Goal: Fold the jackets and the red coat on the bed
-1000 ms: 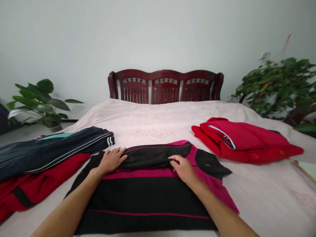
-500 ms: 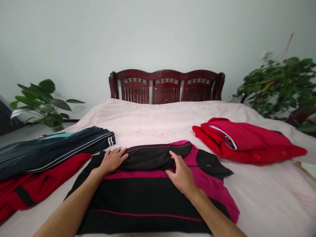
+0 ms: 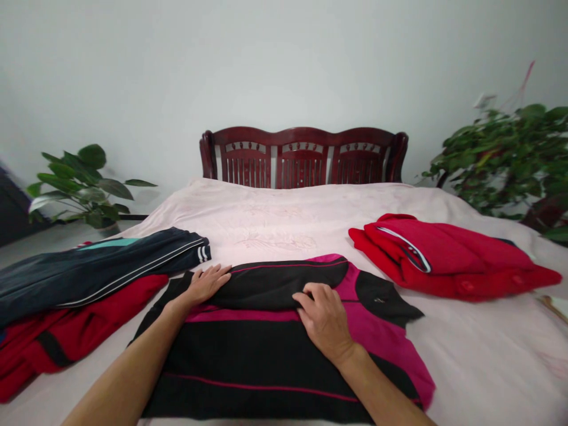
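Observation:
A black and magenta long-sleeved top [image 3: 248,349] lies spread on the bed in front of me, its collar end to the right. One black sleeve [image 3: 266,287] is laid along the body of the top. My left hand [image 3: 207,285] rests flat near the cuff end of this sleeve, fingers stretched out. My right hand [image 3: 323,316] is on the sleeve's near edge, toward the shoulder, with fingers curled and closed on the fabric. Its fingertips are partly hidden.
Dark trousers [image 3: 133,266] lie on red clothing [image 3: 102,325] at the left. Folded red garments [image 3: 461,254] are piled at the right on the pink bedsheet [image 3: 275,222]. Behind stands a wooden headboard [image 3: 304,157], with potted plants [image 3: 84,183] on both sides.
My right hand's fingers have curled in and closed on the sleeve edge, which now lies smoother. My left hand stays flat in place. The view has shifted slightly.

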Demonstrator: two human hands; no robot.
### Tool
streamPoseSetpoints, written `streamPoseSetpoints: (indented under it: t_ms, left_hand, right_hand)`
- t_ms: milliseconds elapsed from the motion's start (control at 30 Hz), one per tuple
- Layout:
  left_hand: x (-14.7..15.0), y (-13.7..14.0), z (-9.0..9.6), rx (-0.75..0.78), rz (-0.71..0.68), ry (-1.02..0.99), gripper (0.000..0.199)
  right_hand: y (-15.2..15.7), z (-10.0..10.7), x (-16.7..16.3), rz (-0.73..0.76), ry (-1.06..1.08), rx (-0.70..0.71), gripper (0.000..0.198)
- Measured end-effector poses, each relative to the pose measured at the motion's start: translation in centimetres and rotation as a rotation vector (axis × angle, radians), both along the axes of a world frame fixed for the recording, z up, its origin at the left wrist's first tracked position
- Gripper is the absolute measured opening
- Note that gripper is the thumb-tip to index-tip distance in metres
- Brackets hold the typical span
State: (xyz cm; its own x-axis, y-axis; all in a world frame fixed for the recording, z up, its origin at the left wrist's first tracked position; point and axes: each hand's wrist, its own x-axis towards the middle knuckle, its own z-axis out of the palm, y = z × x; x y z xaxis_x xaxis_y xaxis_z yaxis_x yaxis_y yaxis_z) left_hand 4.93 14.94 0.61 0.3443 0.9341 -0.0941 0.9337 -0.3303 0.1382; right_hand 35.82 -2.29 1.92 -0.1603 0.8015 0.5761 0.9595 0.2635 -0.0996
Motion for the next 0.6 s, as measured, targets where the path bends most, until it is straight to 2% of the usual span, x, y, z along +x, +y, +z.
streamPoseSetpoints:
  t_ms: [100,200,367,500,600]
  left_hand:
    - [0.0,0.0,0.3,-0.029,-0.022,0.003,0.053]
    - [0.0,0.1,0.7,-0.046,-0.038,0.012,0.052]
    - [0.1,-0.2,0.7,-0.040,0.009,0.031,0.057]
    - [0.5,-1.4,-0.1,0.141,0.001,0.075,0.059]
    - [0.9,-2.3,-0.6,0.267,0.013,0.113,0.057]
  right_hand:
    - [0.1,0.1,0.5,0.040,-0.044,-0.059,0.011]
    - [-0.1,-0.1,1.7,0.110,-0.057,-0.122,0.014]
    - [-0.8,-0.2,3.2,0.213,-0.002,-0.258,0.017]
    - [-0.5,0.7,3.5,0.234,0.147,-0.366,0.016]
    - [0.6,1.6,3.9,0.090,0.314,-0.335,0.032]
